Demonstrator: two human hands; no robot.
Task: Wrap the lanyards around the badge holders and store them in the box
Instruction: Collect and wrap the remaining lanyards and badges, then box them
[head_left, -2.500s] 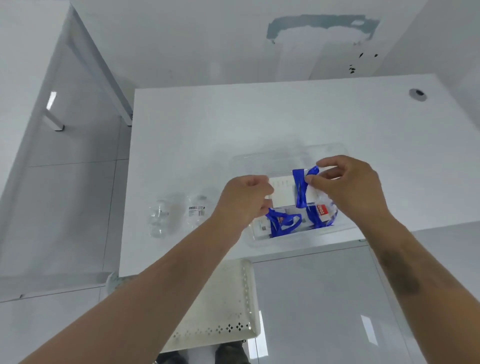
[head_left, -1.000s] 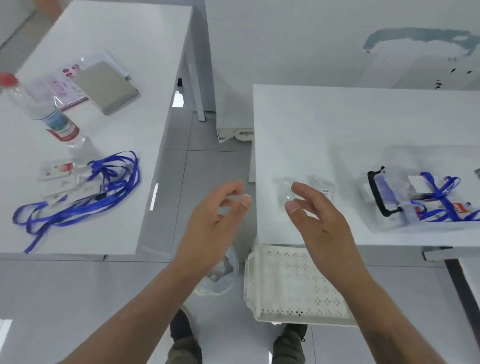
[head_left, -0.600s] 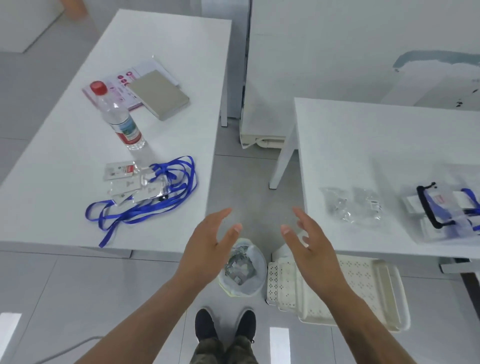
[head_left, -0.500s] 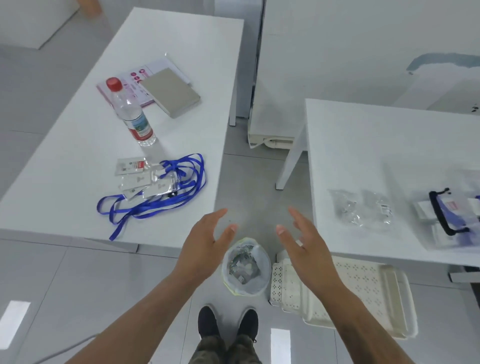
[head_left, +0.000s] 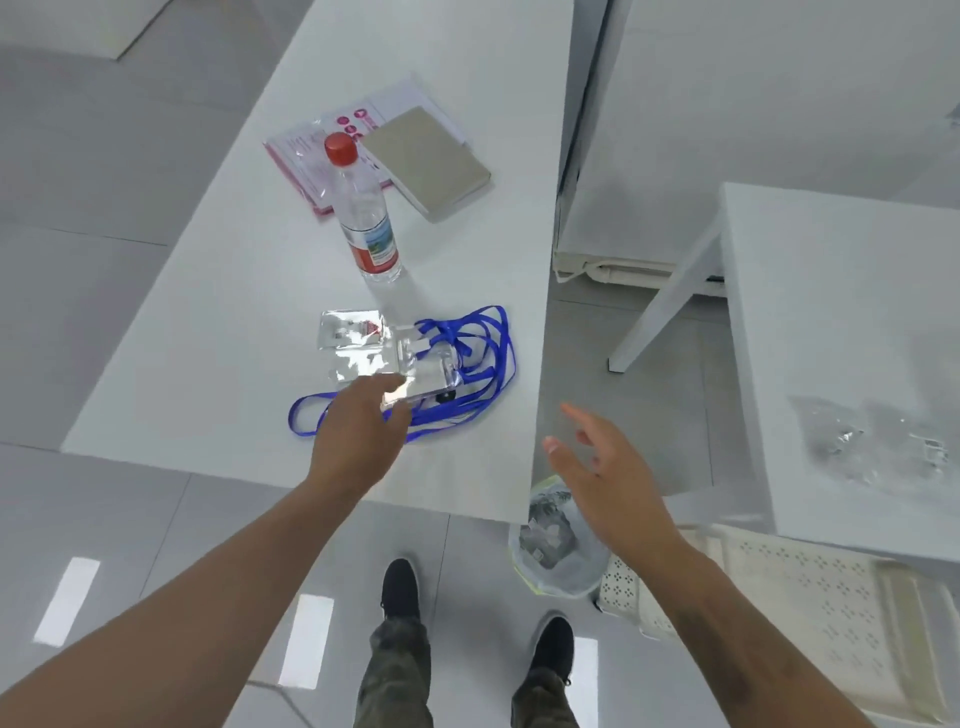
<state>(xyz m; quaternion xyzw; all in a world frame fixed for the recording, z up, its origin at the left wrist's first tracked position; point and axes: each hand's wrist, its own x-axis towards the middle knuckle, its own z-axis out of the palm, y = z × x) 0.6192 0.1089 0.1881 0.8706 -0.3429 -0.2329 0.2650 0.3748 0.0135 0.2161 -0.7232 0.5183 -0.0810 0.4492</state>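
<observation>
My left hand (head_left: 358, 431) reaches over the tangled blue lanyards (head_left: 467, 364) to the nearest clear badge holder (head_left: 415, 376) on the tabletop (head_left: 218, 322); whether my fingers have closed on it, I cannot tell. My right hand (head_left: 602, 467) hovers open and empty off the edge, ready to help wrap.

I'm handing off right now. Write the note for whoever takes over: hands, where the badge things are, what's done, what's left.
Left hand: reaching onto the left table, fingers at the nearest clear badge holder; grip unclear.
Right hand: open, empty, in the air between the tables.
Badge holders lie in a loose pile with tangled blue lanyards, beside the water bottle.
Done: none of this pile is wrapped.
Left: wrap each lanyard around its holder and store them. The box is out of view.
</observation>
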